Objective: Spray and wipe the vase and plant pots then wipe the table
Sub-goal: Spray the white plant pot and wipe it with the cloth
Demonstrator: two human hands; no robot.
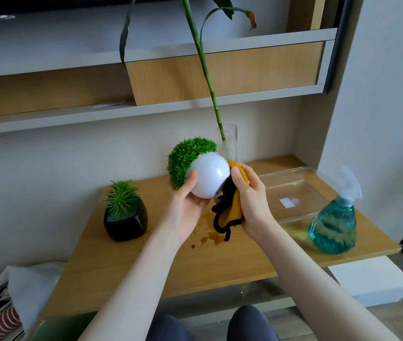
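Well, the wooden table (pixel 232 264) spans the lower middle, carrying 4 standing things and a brown wet patch (pixel 214 236) near its centre. At the back right lies a clear plastic tray (pixel 318 179), and just in front of its right end stands the spray bottle (pixel 334 225) of blue-green liquid. A tall glass vase (pixel 230 146) with 1 green stalk stands at the back. On the left sits a black pot (pixel 126 221) with a spiky plant. Held above the table, tilted on its side, is the round white pot (pixel 209 178) with a green leafy ball. The left hand (pixel 187 205) cups it from below, fingers curled round it. The right hand (pixel 249 195) grips a yellow cloth (pixel 235 205) with black edging, pressed against the pot's right side.
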